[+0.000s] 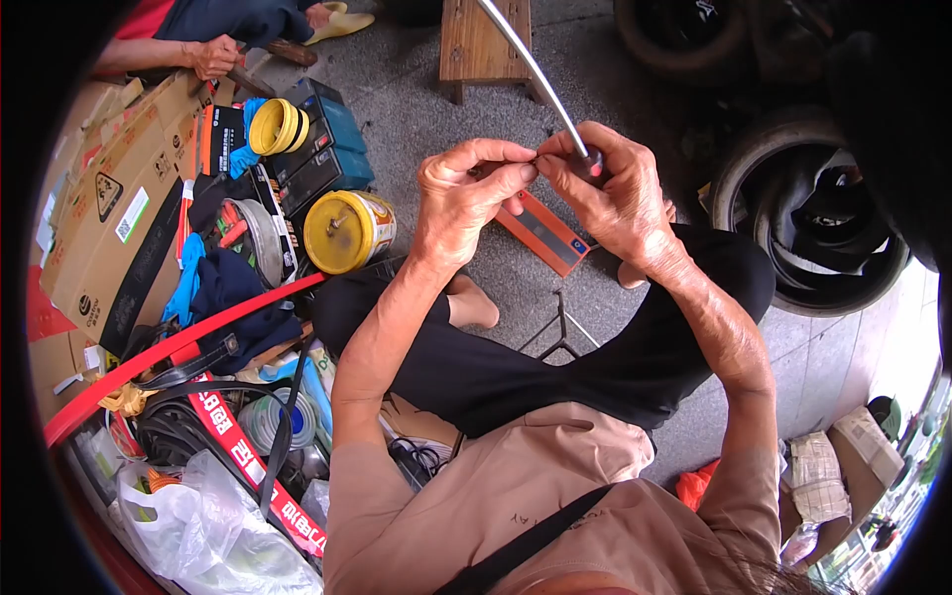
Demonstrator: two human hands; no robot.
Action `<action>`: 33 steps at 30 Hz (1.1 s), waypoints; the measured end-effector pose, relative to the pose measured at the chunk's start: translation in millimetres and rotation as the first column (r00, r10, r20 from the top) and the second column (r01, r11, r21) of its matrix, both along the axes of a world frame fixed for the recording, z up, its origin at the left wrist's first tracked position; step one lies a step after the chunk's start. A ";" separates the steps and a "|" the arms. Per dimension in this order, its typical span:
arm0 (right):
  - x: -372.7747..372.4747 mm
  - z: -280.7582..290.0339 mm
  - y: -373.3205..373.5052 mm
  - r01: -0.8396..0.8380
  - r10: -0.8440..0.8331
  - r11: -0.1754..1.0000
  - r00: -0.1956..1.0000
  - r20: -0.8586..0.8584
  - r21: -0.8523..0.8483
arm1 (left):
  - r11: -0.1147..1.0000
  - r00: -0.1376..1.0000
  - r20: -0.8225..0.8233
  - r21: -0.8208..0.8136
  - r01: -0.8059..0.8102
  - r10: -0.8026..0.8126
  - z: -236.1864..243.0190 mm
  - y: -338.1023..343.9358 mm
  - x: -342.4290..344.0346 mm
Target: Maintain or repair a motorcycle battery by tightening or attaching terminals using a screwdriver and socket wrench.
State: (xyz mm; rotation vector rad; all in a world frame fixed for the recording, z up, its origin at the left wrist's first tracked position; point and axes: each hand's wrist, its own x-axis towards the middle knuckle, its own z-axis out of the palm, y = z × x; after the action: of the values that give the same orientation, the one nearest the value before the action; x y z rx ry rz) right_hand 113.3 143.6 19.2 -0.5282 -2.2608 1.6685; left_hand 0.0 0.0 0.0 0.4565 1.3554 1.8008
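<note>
Above my crossed legs, both hands meet at the fingertips. My left hand [464, 193] is closed in a pinch, thumb against index finger, on something too small to make out. My right hand [620, 193] pinches at the same spot. A long thin silver rod [535, 74] with a dark and reddish end is held in its curled fingers and slants up past the top edge. Below the hands, an orange and dark grey box [545, 235] lies on the floor, partly hidden by the fingers.
A wooden stool [484, 45] stands ahead. Tyres [734, 213] lie at the right. On the left are a yellow bucket [337, 233], a teal and black case [322, 139], cardboard boxes [149, 198], a red strip [188, 347] and plastic bags [213, 526]. Another person's hand [213, 58] shows top left.
</note>
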 end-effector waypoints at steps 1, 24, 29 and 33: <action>-0.1 -3.7 -0.3 0.002 0.004 0.998 0.996 -0.087 0.064 | 1.000 0.997 -0.071 -0.008 -0.006 0.006 0.0 -0.6 0.4; 0.3 -6.3 -4.7 0.003 -0.033 0.964 0.993 -0.109 -0.268 | 0.997 0.945 -0.319 0.068 -0.045 0.065 -5.2 3.3 3.0; 0.2 1.0 -4.5 0.050 -0.064 0.927 0.998 -0.025 -0.372 | 0.999 0.996 0.085 -0.026 -0.028 0.030 -0.3 1.2 -5.1; -0.3 -4.7 -4.1 0.027 -0.038 0.940 0.999 -0.027 -0.340 | 0.999 0.978 0.206 -0.003 0.033 -0.031 -8.6 -0.3 -7.8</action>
State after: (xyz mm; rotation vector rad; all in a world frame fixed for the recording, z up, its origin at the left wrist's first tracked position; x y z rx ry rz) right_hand 113.1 139.5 14.5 -0.6031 -1.9355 2.0473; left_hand -7.8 -0.3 -8.6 0.2777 1.2031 1.7644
